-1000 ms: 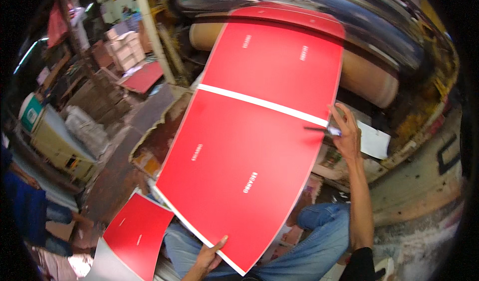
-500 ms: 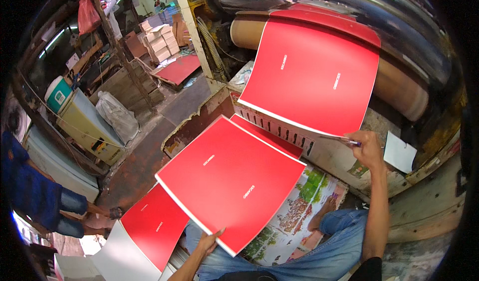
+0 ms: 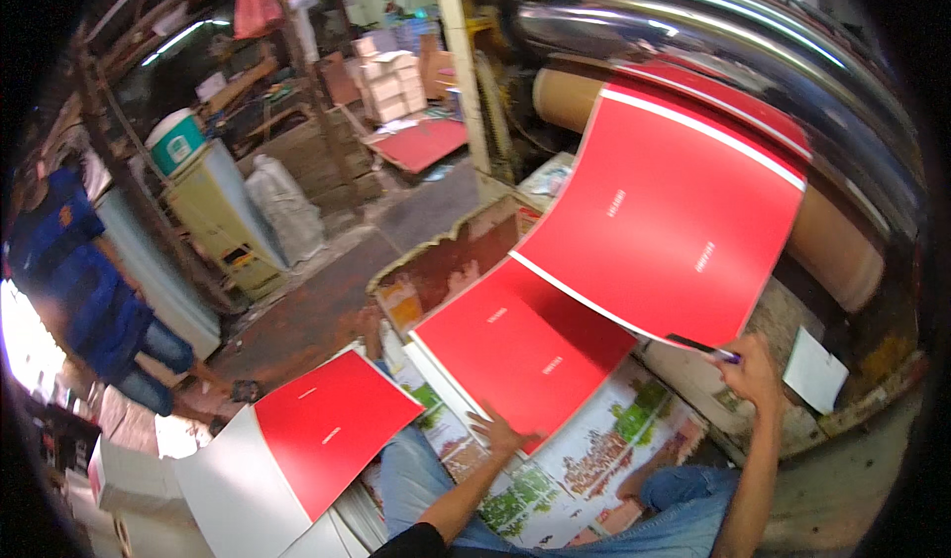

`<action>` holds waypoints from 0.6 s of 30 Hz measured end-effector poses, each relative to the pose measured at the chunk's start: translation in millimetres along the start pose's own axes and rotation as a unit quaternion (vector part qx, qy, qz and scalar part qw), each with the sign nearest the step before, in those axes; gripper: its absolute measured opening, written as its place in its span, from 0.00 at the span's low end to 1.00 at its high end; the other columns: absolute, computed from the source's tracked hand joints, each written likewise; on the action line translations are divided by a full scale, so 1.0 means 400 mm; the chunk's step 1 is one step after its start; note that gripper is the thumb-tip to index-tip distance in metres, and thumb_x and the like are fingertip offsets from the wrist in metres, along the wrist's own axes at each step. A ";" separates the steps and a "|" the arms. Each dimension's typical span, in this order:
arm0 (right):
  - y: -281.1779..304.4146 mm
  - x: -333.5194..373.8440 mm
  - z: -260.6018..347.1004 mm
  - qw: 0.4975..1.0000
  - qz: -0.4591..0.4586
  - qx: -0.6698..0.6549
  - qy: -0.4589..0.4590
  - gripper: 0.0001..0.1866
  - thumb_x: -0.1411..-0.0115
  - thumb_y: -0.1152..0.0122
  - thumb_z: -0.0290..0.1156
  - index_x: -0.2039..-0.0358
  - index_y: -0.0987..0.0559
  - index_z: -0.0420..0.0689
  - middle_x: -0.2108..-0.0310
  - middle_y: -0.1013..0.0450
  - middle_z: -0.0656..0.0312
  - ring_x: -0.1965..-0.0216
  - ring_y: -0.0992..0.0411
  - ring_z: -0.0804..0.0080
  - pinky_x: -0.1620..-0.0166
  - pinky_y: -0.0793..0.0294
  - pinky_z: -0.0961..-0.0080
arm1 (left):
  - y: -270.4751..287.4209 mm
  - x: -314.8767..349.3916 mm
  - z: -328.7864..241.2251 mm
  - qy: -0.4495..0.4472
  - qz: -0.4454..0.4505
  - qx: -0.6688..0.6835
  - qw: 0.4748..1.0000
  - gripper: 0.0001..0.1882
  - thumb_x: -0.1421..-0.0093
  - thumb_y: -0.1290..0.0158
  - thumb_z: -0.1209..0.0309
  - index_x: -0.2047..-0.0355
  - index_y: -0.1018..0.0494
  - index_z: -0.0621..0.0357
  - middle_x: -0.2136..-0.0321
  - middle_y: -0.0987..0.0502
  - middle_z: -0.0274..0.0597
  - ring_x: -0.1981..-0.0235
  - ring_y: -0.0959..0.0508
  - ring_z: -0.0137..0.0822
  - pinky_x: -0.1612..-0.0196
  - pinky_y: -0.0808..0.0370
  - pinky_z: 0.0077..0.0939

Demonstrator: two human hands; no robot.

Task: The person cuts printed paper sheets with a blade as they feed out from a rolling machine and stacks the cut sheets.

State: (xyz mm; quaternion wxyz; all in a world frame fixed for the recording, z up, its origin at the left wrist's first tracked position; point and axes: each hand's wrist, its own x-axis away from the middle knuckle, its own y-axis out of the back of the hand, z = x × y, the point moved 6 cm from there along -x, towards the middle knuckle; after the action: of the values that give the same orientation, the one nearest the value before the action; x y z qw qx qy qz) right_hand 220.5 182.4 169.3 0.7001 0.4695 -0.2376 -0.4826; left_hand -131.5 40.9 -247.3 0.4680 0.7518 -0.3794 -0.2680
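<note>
A glossy red sheet [image 3: 674, 211] with white edge bands hangs in a curve from the rollers. My right hand [image 3: 755, 372] is closed round a slim dark tool with a purple end [image 3: 730, 357], which looks like a knife. The tool is at the sheet's lower right edge; whether it touches cannot be made out. A second red sheet [image 3: 495, 345] lies partly under the hanging one. My left hand [image 3: 502, 433] rests with spread fingers at its near edge. A third red sheet [image 3: 337, 429], with a wide white part, lies at lower left on a pile.
A large metal roller [image 3: 693, 38] and a brown roller [image 3: 575, 101] stand at the back right. A white sheet [image 3: 815, 372] lies right of my right hand. Another person [image 3: 89, 281] stands at far left. Stacked paper blocks [image 3: 394, 85] are at the back.
The sheet my left hand pinched has moved slightly away and down, and my fingers have spread. The hanging sheet has come farther out, showing a white band. The view has shifted.
</note>
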 end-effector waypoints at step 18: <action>-0.140 0.058 0.121 0.886 0.433 -0.120 0.116 0.19 0.47 0.32 0.47 0.75 0.18 0.42 0.85 0.25 0.62 0.86 0.28 0.77 0.81 0.31 0.78 | 0.404 0.072 -0.536 0.137 0.373 0.809 0.433 0.30 0.36 0.50 0.53 0.50 0.33 0.74 0.51 0.28 0.60 0.48 0.28 0.53 0.43 0.30 0.48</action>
State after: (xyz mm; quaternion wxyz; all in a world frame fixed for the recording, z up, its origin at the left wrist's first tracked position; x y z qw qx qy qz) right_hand 166.9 135.4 138.4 0.9131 0.2851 -0.2746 -0.0983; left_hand -4.2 80.2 -12.2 -0.2532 0.5999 -0.5971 0.4685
